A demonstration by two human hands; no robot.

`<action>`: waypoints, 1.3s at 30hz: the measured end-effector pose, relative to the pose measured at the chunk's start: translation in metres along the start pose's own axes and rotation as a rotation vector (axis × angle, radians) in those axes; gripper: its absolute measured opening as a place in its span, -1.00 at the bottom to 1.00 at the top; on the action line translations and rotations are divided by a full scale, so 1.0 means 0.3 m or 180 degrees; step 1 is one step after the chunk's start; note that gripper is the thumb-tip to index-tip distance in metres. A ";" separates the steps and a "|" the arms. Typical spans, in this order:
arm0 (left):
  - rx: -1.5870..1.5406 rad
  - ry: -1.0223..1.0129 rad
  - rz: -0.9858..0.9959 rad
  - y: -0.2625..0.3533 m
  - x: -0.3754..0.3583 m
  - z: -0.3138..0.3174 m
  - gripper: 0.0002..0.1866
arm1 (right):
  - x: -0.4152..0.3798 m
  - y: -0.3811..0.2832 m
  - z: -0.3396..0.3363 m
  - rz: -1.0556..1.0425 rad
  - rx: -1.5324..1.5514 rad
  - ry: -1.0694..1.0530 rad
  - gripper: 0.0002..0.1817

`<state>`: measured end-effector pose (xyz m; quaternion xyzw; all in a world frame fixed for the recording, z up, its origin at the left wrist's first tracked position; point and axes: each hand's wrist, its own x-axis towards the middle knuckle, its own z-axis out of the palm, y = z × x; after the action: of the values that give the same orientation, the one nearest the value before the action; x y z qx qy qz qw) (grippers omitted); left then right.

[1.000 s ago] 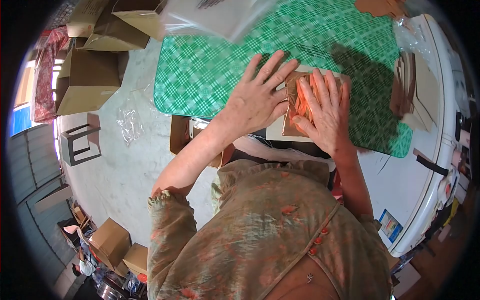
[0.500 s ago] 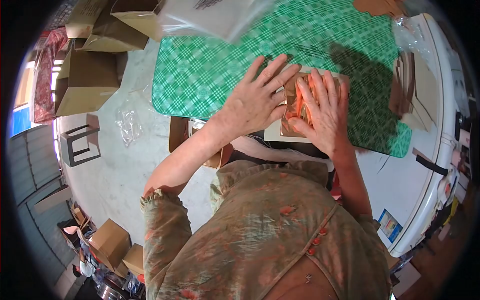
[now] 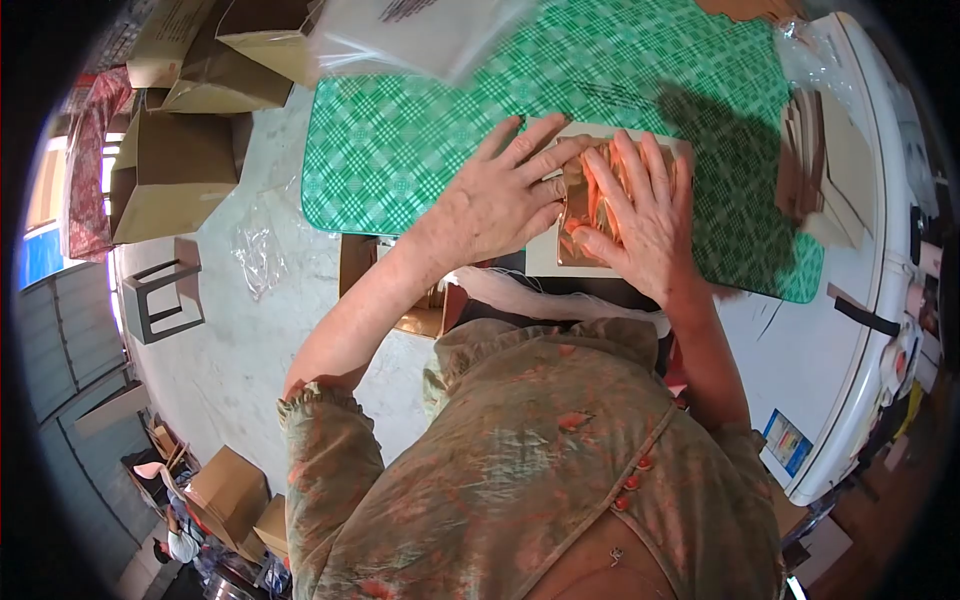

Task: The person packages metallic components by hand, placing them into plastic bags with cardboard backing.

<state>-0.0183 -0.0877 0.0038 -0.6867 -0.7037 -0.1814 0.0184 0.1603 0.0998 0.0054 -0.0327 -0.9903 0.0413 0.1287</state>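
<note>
A shiny copper-coloured foil sheet [image 3: 575, 247] lies on top of a pale cream paper sheet [image 3: 543, 258] at the front edge of the table. My right hand [image 3: 645, 215] rests flat on the foil, its fingers stretched out and pointing away from me. To the left, my left hand [image 3: 500, 190] is spread over the edge of the pale sheet, its fingertips reaching the foil's left side. Neither hand grips anything. Both hands hide parts of the two sheets.
A green checked cloth [image 3: 400, 150] covers the table. Clear plastic bags [image 3: 420, 35] lie at its back, with stacked brown pieces [image 3: 805, 150] at the right. Cardboard boxes [image 3: 180, 160], a grey frame [image 3: 163, 290] and crumpled plastic [image 3: 258, 255] are on the left.
My left hand has slid slightly left and toward me, baring more of the pale sheet's left side. The right hand stays flat on the foil.
</note>
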 end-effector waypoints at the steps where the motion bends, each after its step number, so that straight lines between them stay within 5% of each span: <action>1: -0.0005 -0.0005 0.0003 -0.002 0.001 0.000 -0.61 | 0.000 0.001 0.001 0.0000 0.0014 0.0000 -0.08; 39: -0.0210 0.0137 -0.0295 0.002 -0.006 0.014 -0.59 | -0.100 -0.160 0.004 0.0142 0.0504 -0.0166 -0.08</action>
<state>-0.0166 -0.0884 -0.0004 -0.6496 -0.7278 -0.2199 0.0025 0.1864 0.0495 0.0009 -0.0434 -0.9860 0.1231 0.1040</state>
